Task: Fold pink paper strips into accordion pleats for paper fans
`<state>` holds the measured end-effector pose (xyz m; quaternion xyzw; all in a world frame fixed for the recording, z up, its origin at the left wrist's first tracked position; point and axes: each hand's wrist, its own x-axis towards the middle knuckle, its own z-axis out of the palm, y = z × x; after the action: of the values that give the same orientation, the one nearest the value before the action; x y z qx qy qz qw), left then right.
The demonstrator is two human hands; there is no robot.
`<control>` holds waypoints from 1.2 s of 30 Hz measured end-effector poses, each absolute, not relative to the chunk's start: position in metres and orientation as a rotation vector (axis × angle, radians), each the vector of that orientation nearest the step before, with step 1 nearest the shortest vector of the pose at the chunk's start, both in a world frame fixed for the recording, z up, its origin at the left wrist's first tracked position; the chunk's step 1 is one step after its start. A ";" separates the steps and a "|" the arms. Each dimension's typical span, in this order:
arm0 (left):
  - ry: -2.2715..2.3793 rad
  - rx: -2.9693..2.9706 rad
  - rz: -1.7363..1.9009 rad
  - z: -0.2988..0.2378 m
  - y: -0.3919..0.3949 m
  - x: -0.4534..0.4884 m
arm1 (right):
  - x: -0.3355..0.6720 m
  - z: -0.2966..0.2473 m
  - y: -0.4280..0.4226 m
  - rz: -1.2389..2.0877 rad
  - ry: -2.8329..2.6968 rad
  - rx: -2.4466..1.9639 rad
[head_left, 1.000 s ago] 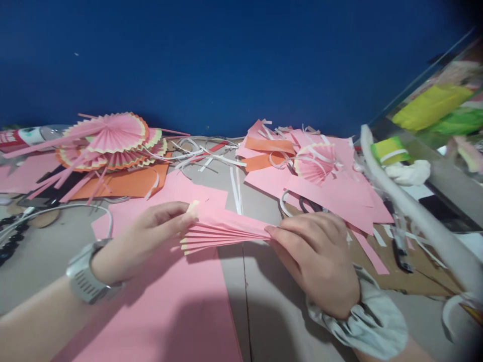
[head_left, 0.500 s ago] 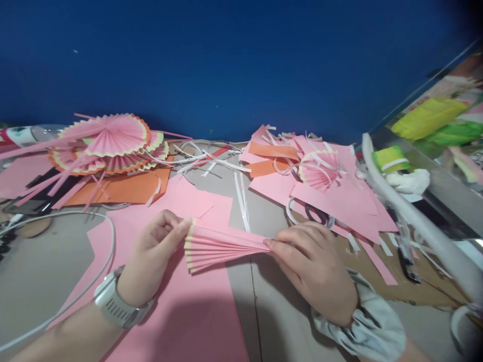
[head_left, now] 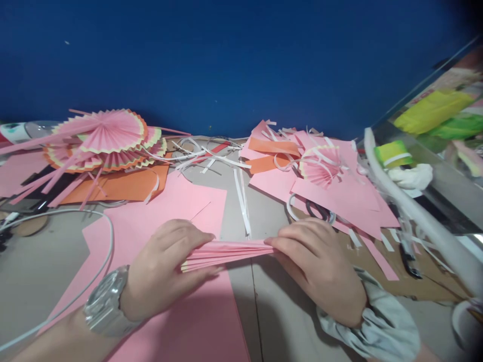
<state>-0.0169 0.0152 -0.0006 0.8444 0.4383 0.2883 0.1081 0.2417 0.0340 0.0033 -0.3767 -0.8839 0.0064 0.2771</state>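
A pleated pink paper fan [head_left: 230, 253] with a pale yellow edge stretches between my two hands above the table. My left hand [head_left: 171, 269] is closed around its yellow-edged end, fingers on top and thumb below, squeezing the folds together. At the narrow end, my right hand [head_left: 309, 266] pinches the gathered pleats between thumb and fingers. Beneath my left hand lie large pink paper sheets [head_left: 204, 322]. The right fingertips hide the very tip of the fan.
Finished pink fans [head_left: 109, 133] with orange and yellow edges are stacked at the back left on orange paper [head_left: 124, 185]. Pink sheets and scraps [head_left: 339, 201] pile up at the back right. White strips [head_left: 241, 201] lie between. A white cable [head_left: 111, 231] curves at left; a white tube [head_left: 418, 216] slants at right.
My left hand has shifted from pinching the fan's spread upper corner to wrapping its wide end. The pleats have closed into a narrow bundle. My right hand keeps its pinch.
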 end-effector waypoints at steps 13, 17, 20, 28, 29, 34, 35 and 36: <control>1.248 2.452 0.896 0.002 0.017 -0.013 | 0.244 0.004 0.034 -0.090 -2.427 -0.983; 1.307 2.453 0.883 0.002 0.016 -0.016 | 0.243 0.004 0.035 -0.095 -2.439 -0.979; 1.292 2.543 0.866 0.004 0.016 -0.019 | 0.242 0.005 0.035 -0.087 -2.433 -0.968; 1.184 2.725 0.884 0.004 0.014 -0.013 | 0.232 0.009 0.028 -0.208 -2.457 -1.036; 1.164 2.738 0.888 0.004 0.013 -0.011 | 0.230 0.009 0.027 -0.214 -2.462 -1.026; 1.136 2.673 0.864 0.002 0.013 -0.004 | 0.224 0.006 0.022 -0.107 -2.460 -0.987; 1.140 2.629 0.868 0.002 0.013 -0.003 | 0.224 0.006 0.022 -0.086 -2.455 -0.990; 1.136 2.575 0.873 0.001 0.014 -0.002 | 0.223 0.005 0.022 -0.075 -2.446 -0.995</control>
<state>-0.0025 0.0137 0.0009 0.8697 0.3836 0.2950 0.0972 0.2232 0.0216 0.0054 -0.3651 -0.8971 -0.0275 0.2475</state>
